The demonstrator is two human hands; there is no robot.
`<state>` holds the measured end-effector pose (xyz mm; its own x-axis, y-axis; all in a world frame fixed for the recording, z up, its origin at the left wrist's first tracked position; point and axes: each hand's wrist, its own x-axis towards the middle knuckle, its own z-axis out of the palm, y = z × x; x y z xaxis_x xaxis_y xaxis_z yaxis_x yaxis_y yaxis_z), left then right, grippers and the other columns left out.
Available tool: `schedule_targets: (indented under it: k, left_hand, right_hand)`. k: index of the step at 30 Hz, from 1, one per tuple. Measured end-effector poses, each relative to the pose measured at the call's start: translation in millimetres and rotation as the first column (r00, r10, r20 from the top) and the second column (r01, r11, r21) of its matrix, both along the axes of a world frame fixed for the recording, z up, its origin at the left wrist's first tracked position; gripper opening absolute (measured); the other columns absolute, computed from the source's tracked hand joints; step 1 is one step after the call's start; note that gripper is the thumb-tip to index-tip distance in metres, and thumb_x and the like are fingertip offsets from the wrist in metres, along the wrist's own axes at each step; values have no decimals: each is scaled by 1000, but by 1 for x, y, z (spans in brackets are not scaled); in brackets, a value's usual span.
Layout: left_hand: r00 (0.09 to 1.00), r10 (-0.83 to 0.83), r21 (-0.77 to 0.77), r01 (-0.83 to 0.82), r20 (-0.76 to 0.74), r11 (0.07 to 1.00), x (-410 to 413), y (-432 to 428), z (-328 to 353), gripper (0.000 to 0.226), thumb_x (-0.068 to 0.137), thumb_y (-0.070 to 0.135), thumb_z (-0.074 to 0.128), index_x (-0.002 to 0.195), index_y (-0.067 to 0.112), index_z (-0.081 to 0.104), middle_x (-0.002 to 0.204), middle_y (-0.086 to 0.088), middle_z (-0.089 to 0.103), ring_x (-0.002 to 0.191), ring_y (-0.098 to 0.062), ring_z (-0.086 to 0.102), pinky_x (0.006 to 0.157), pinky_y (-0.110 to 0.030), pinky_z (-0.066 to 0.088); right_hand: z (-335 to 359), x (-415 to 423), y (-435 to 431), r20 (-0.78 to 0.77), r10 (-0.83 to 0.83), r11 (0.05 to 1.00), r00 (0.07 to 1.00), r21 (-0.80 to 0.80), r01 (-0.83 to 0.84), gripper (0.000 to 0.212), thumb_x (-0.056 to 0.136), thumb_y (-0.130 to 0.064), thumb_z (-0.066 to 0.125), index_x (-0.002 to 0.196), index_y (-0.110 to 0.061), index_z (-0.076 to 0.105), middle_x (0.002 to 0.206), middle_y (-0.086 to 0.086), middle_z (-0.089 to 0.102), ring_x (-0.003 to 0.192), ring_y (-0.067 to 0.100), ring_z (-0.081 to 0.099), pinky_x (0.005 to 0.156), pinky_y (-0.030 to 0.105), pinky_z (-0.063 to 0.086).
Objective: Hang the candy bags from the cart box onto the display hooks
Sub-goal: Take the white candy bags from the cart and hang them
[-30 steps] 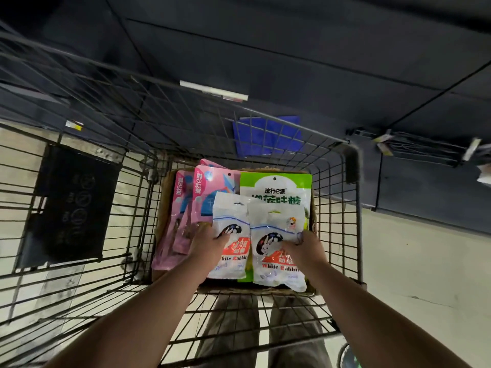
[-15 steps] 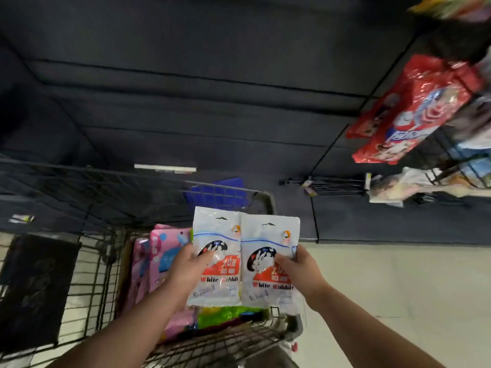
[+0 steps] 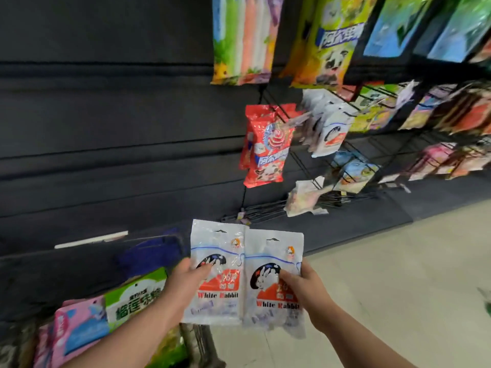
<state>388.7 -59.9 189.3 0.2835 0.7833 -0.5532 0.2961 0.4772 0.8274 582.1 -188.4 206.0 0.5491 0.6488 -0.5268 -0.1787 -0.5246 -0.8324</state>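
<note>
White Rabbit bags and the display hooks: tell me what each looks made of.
White Rabbit bags: thin plastic film with a glossy white print. Glare streaks and crinkles show on the faces, and the lower part looks clear, with wrapped candies showing through.
Display hooks: thin black wire rods, probably coated or painted metal. Blur hides the finish.

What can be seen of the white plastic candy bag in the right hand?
Glossy white plastic bag, upright, face to camera: rabbit in a dark oval, orange panel, "White Rabbit" lettering, hang slot at top. The right hand grips its right edge. Its left edge meets the matching bag in the left hand.
</note>
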Motion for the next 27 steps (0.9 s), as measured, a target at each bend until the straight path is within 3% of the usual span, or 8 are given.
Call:
schedule_targets:
  k: [5,7,10,12,14,17,22,27]
  left_hand:
    - [999,-46,-7,46,4,999,90,-51,21,6,90,11,62,88,9,57,87,-10,64,75,-21,59,74,-33,47]
    - [998,-62,-15,62,18,998,129,-73,30,7,90,6,60,85,7,56,80,-13,63,67,-24,60,66,-35,51]
    - [995,-90,-1,90,34,996,181,-101,43,7,91,5,58,86,6,54,73,-12,62,54,-18,61,42,-23,50]
    - [991,-112,-41,115,68,992,203,-113,50,8,92,9,60,94,3,55,80,-19,67,61,-28,67,57,-40,58]
    - [986,-137,-68,143,93,987,236,-134,56,10,91,10,61,97,4,56,89,-24,69,70,-35,68,67,-53,56]
    - [983,-149,-71,157,105,985,261,-147,62,9,91,9,61,97,4,56,90,-25,68,68,-34,68,65,-48,56]
    - [983,-167,-23,169,76,985,285,-142,75,11,91,11,61,100,5,60,91,-25,72,78,-38,70,75,-56,55]
    - [984,-159,4,159,79,987,308,-121,75,4,92,9,60,94,6,59,75,-19,72,64,-33,69,63,-41,56]
  right_hand:
    - [10,73,-62,-32,-91,995,995,30,92,11,90,-6,58,100,-11,57,80,7,73,63,17,71,55,26,53]
    - [15,106,-85,-36,-110,993,993,41,111,16,90,-7,58,106,-9,57,84,10,75,67,20,73,58,28,54]
    - [25,151,-121,-28,-125,991,992,50,127,15,89,-7,58,104,-7,59,82,10,75,66,20,72,55,26,54]
    - [31,171,-135,-4,-115,992,993,58,115,11,86,-6,57,95,-5,62,70,4,72,56,15,66,52,23,51]
    - [39,201,-161,28,-147,988,989,57,145,11,85,-5,56,94,-5,63,67,4,70,54,13,63,51,22,50]
    - [44,226,-175,35,-193,979,981,68,190,19,82,-10,60,100,-3,61,80,13,73,59,16,67,51,23,52]
    - [47,254,-172,33,-205,972,978,121,200,7,88,-4,56,91,-8,62,76,10,71,59,16,66,54,24,53]
    - [50,281,-150,19,-214,969,977,131,210,18,87,-12,60,104,-7,58,88,15,75,72,24,72,62,31,58]
